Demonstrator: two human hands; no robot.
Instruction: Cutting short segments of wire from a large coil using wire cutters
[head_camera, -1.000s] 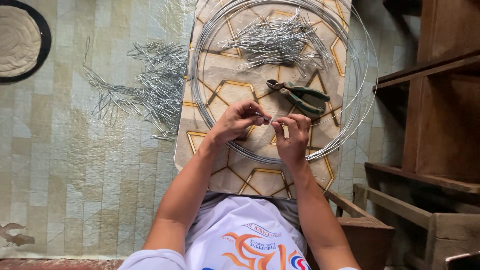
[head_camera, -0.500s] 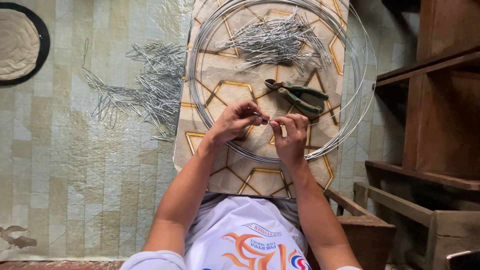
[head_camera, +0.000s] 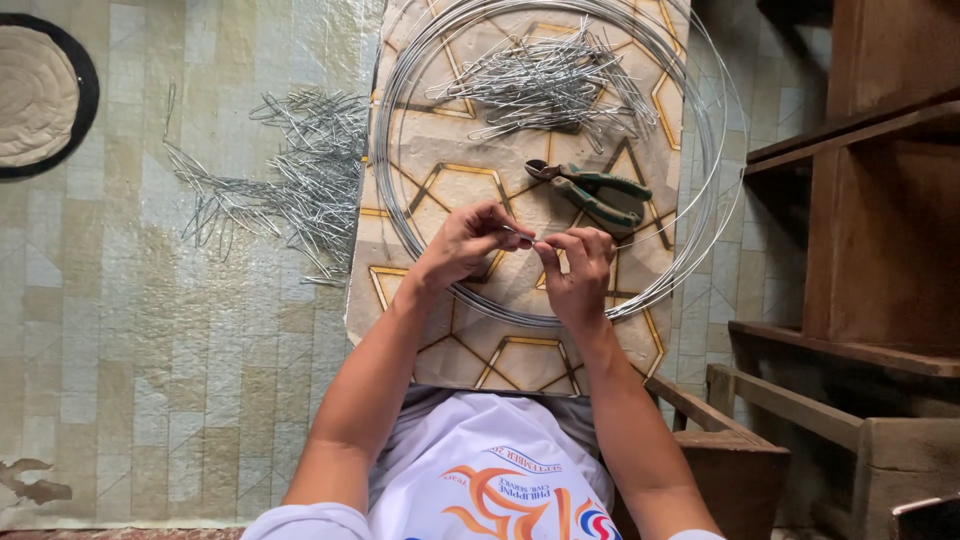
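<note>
**Both hands pinch a short wire piece over the patterned board**

The floor (head_camera: 150, 380) is covered in pale tile-patterned sheeting and takes up the whole left side of the view. Dark wooden shelving (head_camera: 870, 200) rises along the right edge. A patterned board (head_camera: 520, 360), beige with gold hexagon lines, lies between them and runs from the top edge down to the person's lap.

A large coil of wire (head_camera: 400, 200) lies on the board, its loops nearly filling the board's width and spilling past its right edge. A round woven mat (head_camera: 40, 95) with a dark rim sits at the floor's top left corner. A loose pile of bent wire pieces (head_camera: 290, 180) lies on the floor just beside the board's left edge. A second pile of wire pieces (head_camera: 550, 85) rests inside the coil near the board's top edge. Green-handled pliers (head_camera: 590, 190) lie inside the coil, right of centre.

The left hand (head_camera: 465, 245) and the right hand (head_camera: 580, 270) meet over the middle of the board, fingertips close together. Each pinches one end of a short wire piece (head_camera: 527, 238) between thumb and forefinger.
</note>
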